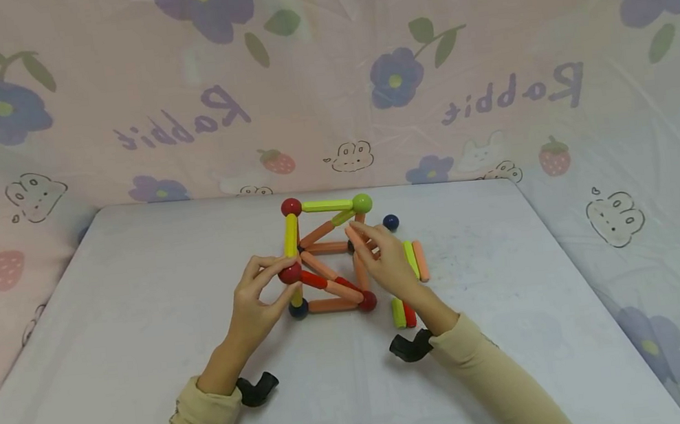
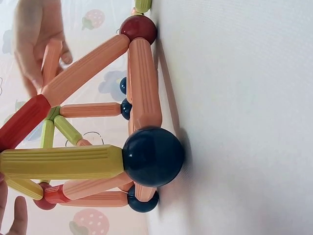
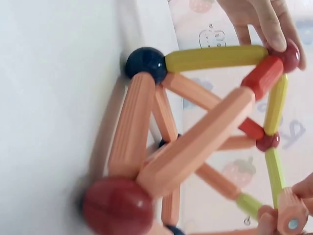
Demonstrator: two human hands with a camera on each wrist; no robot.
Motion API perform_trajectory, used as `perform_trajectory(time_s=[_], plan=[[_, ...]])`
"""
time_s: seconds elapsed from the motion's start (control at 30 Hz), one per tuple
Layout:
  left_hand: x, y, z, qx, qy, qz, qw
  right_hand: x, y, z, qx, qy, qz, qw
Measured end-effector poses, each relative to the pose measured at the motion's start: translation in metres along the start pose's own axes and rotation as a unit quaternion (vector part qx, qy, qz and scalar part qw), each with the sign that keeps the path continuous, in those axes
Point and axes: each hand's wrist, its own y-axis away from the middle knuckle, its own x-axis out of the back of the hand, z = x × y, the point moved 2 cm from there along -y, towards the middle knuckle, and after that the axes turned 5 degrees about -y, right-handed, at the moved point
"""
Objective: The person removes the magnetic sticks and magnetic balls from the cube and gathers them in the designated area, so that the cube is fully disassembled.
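A box-shaped frame of magnetic sticks and balls stands on the table. At its upper front left corner, my left hand (image 1: 254,300) pinches a red ball (image 1: 290,272) between thumb and fingers. A yellow stick (image 1: 291,236) runs back from that ball to another red ball (image 1: 291,207); a red and salmon diagonal slopes down to the front right red ball (image 1: 367,301). My right hand (image 1: 390,262), over the frame's right side, pinches a salmon stick (image 3: 292,215) whose near end is free. A green ball (image 1: 362,203) tops the back right corner.
Right of the frame lie a loose dark blue ball (image 1: 391,222), a long green stick (image 1: 411,260), a salmon stick (image 1: 422,261), and short green (image 1: 398,313) and red (image 1: 409,313) sticks. A patterned cloth (image 1: 304,105) hangs behind the white table (image 1: 168,292).
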Motion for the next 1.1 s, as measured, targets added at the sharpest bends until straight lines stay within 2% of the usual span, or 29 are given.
perform_trajectory(time_s=[0.17, 0.4, 0.7, 0.93, 1.1], plan=[[0.0, -0.001, 0.001, -0.013, -0.003, 0.006, 0.9999, 0.014, 0.008, 0.012, -0.014, 0.009, 0.009, 0.9998], [0.001, -0.002, 0.002, -0.023, -0.001, 0.012, 0.9996, 0.033, 0.02, 0.034, -0.082, 0.035, -0.007, 0.996], [0.0, -0.002, 0.0, -0.031, 0.0, 0.01, 0.9995, 0.051, 0.027, 0.061, -0.116, 0.058, 0.003, 0.9915], [0.0, -0.001, -0.001, -0.022, -0.008, 0.008, 0.9997, 0.065, 0.028, 0.085, -0.189, 0.084, -0.017, 0.9784], [0.0, -0.002, -0.001, -0.024, -0.007, 0.011, 0.9996, 0.071, 0.026, 0.1, -0.224, 0.108, -0.025, 0.9682]])
